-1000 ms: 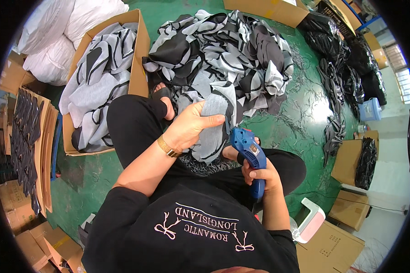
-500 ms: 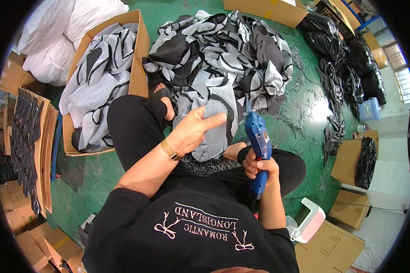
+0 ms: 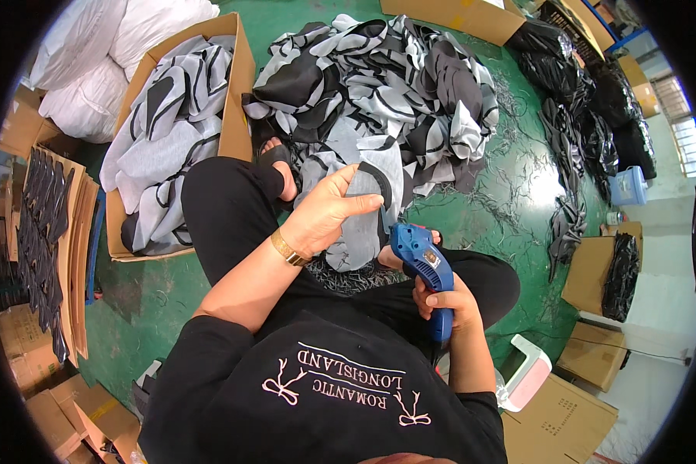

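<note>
My left hand (image 3: 319, 213) pinches a grey fabric piece (image 3: 357, 241) with a dark border between thumb and fingers; the piece hangs in front of my lap, over my foot. A gold-coloured band circles that wrist. In my right hand (image 3: 450, 300) is a blue hand-held power cutter (image 3: 424, 255), fingers wrapped round its handle. Its head tilts up to the left, and its thin tip lies at the right edge of the fabric, close to my left fingertips; exact contact is hard to make out. Ahead lies a big heap of grey and black fabric pieces (image 3: 394, 85).
At left stands an open carton (image 3: 240, 93) filled with similar fabric, beside white sacks (image 3: 89, 100). Thin dark offcuts litter the green floor (image 3: 510, 255). Black bags (image 3: 611, 93), a blue bucket (image 3: 628, 185) and cartons (image 3: 591, 352) line the right side.
My right hand has swung the cutter left and tilted it, bringing its tip from above the fabric down to the edge. My left hand keeps nearly the same place, still pinching the fabric.
</note>
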A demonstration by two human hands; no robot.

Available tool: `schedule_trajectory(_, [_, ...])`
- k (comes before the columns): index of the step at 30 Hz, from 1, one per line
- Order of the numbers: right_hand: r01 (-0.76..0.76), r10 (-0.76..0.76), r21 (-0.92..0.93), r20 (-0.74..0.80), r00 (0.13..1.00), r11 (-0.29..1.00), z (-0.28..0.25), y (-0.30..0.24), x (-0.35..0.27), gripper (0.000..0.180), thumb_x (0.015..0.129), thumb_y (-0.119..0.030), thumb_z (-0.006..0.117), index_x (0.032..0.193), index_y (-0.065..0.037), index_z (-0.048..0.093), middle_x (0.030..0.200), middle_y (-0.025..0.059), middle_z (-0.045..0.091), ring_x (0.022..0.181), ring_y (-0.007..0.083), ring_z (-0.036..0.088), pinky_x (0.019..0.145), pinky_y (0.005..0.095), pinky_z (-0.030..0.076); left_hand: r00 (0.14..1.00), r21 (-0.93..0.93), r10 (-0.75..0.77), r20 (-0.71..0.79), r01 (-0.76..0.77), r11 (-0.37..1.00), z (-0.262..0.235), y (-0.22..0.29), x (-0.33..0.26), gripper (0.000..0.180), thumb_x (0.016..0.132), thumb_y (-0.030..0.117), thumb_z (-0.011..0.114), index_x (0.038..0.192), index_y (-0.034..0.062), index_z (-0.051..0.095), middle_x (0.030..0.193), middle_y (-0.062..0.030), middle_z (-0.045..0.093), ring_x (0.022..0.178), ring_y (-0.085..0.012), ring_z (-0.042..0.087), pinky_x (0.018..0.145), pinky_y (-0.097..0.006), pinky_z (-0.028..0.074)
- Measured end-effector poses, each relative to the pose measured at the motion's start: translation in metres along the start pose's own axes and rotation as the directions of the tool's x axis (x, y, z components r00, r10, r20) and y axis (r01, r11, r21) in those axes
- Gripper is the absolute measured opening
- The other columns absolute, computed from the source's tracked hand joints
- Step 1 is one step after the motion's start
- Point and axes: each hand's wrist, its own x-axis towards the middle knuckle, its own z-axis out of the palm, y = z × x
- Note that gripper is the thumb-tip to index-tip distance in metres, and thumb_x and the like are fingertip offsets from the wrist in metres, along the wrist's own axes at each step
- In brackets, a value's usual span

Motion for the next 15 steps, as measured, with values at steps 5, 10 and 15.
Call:
schedule_trajectory(5, [0.005,-0.005,-0.005,0.002,1.0,1.0,0.001,0.001,0.001,0.036,0.056,-0.014,0.07,0.084,0.001,0.052,0.059,0.0059,0.046,0.05,0.0163,0.045,0.045,0.0275,0.04,1.0,0.025,-0.01,0.015,0.01,1.0,0.005,0.002,-0.005,0.048,0.083,0.0,0.065,0.128,0.0035,0.047,0.113,-0.0005,0.06,0.098,-0.0072,0.057,0.086,-0.025,0.046])
schedule_trajectory(10, [0.015,-0.021,0.11,0.054,0.998,0.994,0.001,0.006,0.004,0.033,0.059,-0.013,0.069,0.084,0.0,0.052,0.06,0.006,0.046,0.05,0.0157,0.045,0.044,0.0276,0.039,0.996,0.046,-0.009,0.092,0.005,0.999,0.008,0.002,-0.004,0.041,0.082,-0.003,0.065,0.12,0.0025,0.051,0.107,0.0019,0.06,0.096,-0.0054,0.055,0.086,-0.023,0.044])
schedule_trajectory(15, [0.025,-0.039,0.175,0.076,0.996,0.984,0.001,0.002,0.01,0.033,0.06,-0.013,0.069,0.085,-0.001,0.052,0.061,0.0041,0.044,0.051,0.0148,0.043,0.043,0.0267,0.038,0.993,0.073,-0.035,0.115,0.026,0.997,0.012,0.004,-0.004,0.039,0.082,-0.002,0.066,0.118,0.0021,0.053,0.106,0.0012,0.061,0.092,-0.0051,0.056,0.084,-0.023,0.046])
